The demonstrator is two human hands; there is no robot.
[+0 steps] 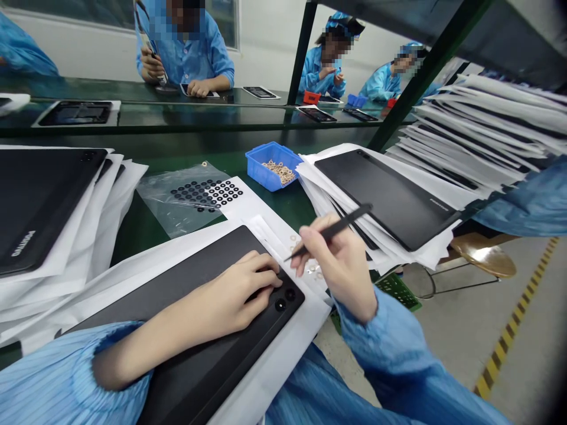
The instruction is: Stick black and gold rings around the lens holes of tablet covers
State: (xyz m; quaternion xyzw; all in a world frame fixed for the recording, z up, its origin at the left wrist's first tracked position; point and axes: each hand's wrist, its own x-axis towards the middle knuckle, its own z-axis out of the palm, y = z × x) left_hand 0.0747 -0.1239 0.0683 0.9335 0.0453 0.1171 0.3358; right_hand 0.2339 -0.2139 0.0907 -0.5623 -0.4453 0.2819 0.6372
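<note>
Head view: lettering (pixel 432 205), roughly POSITIVO, on black tablet back (pixel 381 198) beside right hand (pixel 339 265).

Across the green counter (pixel 274 206) you see a co-worker in a pale blue smock (pixel 190 53); to your right sit a round wooden stool (pixel 485 260), yellow-and-black striped floor tape (pixel 509 319) and, it seems, a green plastic crate (pixel 396 290).

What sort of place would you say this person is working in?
Probably an electronics assembly workshop: co-workers in matching blue smocks and caps sit along a green workbench, handling black tablets laid on white paper sheets.
</note>
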